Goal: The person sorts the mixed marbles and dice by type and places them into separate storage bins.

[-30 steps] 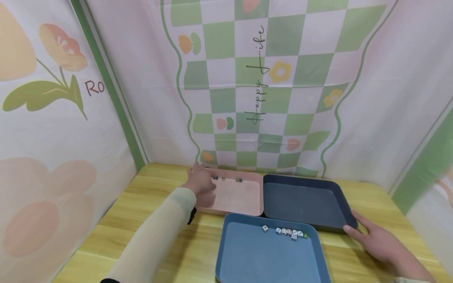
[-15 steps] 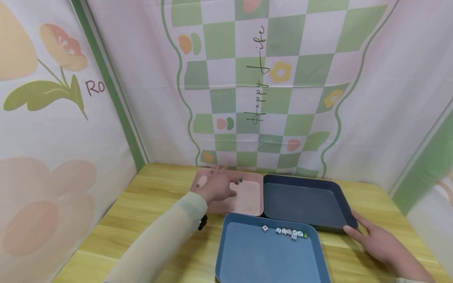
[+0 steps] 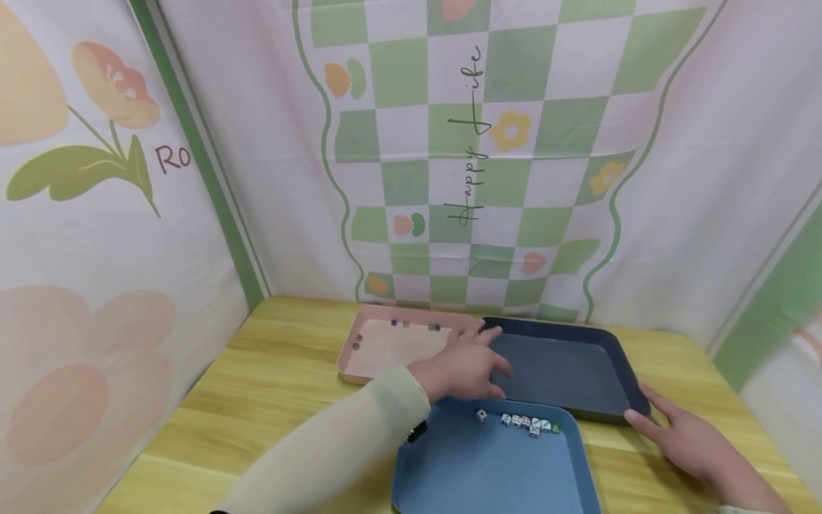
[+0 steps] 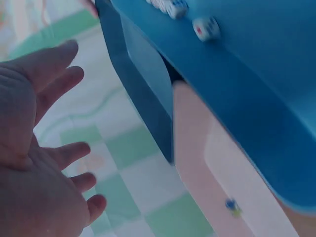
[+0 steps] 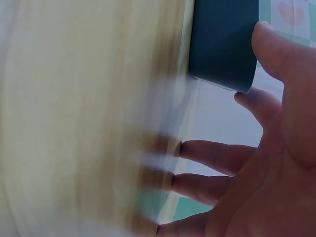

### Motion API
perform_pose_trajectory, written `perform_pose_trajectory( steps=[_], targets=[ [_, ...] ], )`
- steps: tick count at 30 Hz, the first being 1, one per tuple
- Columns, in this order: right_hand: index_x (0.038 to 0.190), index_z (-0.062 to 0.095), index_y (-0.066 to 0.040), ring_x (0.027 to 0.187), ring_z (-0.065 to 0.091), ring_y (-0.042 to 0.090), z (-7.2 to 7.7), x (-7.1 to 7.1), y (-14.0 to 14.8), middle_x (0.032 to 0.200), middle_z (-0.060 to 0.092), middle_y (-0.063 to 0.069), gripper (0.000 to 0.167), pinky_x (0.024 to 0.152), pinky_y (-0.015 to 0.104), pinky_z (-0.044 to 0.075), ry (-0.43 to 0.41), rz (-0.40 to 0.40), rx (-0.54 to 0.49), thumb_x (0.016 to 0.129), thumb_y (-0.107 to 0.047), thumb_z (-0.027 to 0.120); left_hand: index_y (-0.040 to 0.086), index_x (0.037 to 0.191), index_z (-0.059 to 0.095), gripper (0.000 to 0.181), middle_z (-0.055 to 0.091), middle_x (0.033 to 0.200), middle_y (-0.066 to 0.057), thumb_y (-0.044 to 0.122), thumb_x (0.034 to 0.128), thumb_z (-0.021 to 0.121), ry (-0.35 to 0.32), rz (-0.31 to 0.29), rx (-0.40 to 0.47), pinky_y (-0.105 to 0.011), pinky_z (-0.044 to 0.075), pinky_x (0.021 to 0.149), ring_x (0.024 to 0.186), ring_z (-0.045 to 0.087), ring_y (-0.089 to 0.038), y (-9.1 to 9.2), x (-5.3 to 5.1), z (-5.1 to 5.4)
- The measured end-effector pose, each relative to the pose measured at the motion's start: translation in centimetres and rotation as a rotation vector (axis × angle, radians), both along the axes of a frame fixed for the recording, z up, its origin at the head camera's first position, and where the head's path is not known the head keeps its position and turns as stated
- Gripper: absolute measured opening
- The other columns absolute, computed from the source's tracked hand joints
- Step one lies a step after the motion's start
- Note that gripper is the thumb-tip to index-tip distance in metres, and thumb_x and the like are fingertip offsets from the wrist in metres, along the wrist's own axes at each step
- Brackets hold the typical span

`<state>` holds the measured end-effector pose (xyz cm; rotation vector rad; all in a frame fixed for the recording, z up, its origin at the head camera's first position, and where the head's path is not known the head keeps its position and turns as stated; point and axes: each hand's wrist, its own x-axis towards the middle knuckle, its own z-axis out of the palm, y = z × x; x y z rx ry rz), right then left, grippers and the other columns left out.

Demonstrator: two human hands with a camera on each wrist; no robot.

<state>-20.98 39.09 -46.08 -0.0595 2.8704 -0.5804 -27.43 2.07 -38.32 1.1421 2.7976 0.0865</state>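
Note:
My left hand (image 3: 464, 365) hovers over the seam between the pink tray (image 3: 349, 368) and the dark navy tray (image 3: 559, 368). In the left wrist view its fingers are spread and hold nothing. Several small coloured pieces, too small to identify, lie along the pink tray's back and left sides, among them a blue one (image 3: 394, 323). My right hand (image 3: 687, 439) touches the navy tray's front right corner with thumb and forefinger; its other fingers extend loosely in the right wrist view. Nearer me is a blue tray (image 3: 488, 471) with several white dice (image 3: 516, 421) along its back.
A tiny green piece (image 3: 555, 428) lies at the right end of the dice. All the trays stand on a wood-grain table (image 3: 212, 400). A patterned cloth (image 3: 449, 178) hangs behind the table, with further cloth at both sides.
My left hand has swept rightward from the pink tray's left end, across it, to the navy tray's left edge. The pieces on the left are uncovered. My right hand stays at the corner.

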Motion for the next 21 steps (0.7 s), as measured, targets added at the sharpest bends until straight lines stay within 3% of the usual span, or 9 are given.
perform_pose_trajectory(
  steps=[4, 9, 16, 21],
  targets=[
    [0.154, 0.009, 0.006, 0.111, 0.042, 0.069, -0.1, 0.0, -0.1, 0.135, 0.033, 0.049, 0.084, 0.081, 0.074, 0.039, 0.001, 0.002, 0.004, 0.104, -0.057, 0.035, 0.050, 0.132, 0.060, 0.044, 0.015, 0.165, 0.004, 0.059, 0.0885, 0.067, -0.021, -0.047, -0.065, -0.049, 0.017, 0.116, 0.150, 0.005, -0.024, 2.0, 1.4, -0.2],
    [0.154, 0.008, 0.005, 0.111, 0.042, 0.070, -0.2, -0.1, 0.0, 0.135, 0.032, 0.049, 0.084, 0.081, 0.075, 0.039, 0.000, 0.000, 0.007, 0.104, -0.057, 0.035, 0.057, 0.132, 0.055, 0.044, 0.003, 0.165, 0.010, 0.061, 0.0889, 0.065, -0.065, -0.103, -0.117, -0.044, 0.013, 0.117, 0.150, 0.000, -0.020, 4.0, 2.6, -0.9],
    [0.154, 0.009, 0.005, 0.112, 0.043, 0.069, -0.1, -0.3, 0.1, 0.136, 0.032, 0.049, 0.085, 0.081, 0.074, 0.040, -0.024, -0.002, -0.001, 0.104, -0.058, 0.035, 0.062, 0.133, 0.049, 0.044, -0.012, 0.163, 0.014, 0.060, 0.0908, 0.062, -0.033, -0.138, -0.253, -0.045, 0.008, 0.118, 0.149, -0.009, -0.019, 5.8, 3.2, -2.1],
    [0.154, 0.011, 0.006, 0.111, 0.043, 0.069, -0.3, -0.3, 0.3, 0.135, 0.033, 0.049, 0.084, 0.081, 0.074, 0.040, -0.010, 0.001, -0.001, 0.104, -0.057, 0.036, 0.062, 0.134, 0.047, 0.046, -0.011, 0.163, 0.014, 0.059, 0.0905, 0.063, -0.025, -0.116, -0.286, -0.045, 0.007, 0.118, 0.150, -0.008, -0.020, 6.4, 3.1, -2.9]
  ],
)
